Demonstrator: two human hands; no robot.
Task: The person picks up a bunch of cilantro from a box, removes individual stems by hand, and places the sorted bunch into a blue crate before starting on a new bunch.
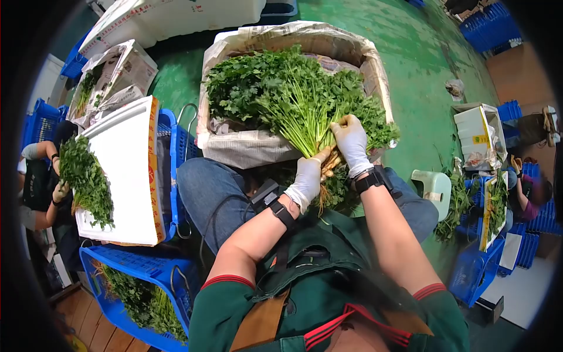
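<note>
Reporter: Your gloved left hand [308, 176] wraps its fingers around the base of a leafy bunch [300, 117]; your right hand [352, 139] pinches at its stems [308, 136], just above the pale roots [330, 167].

Editor: And the bunch?

Reporter: At the near rim of your paper-lined box [243, 148], tops leaning over it.

Editor: Your risk, then: stems slipping apart if the left fingers slacken, or snapping if the right ones tug hard.

Green floor [404, 76] gleams; wooden planks [88, 317] lie lower left.
</note>
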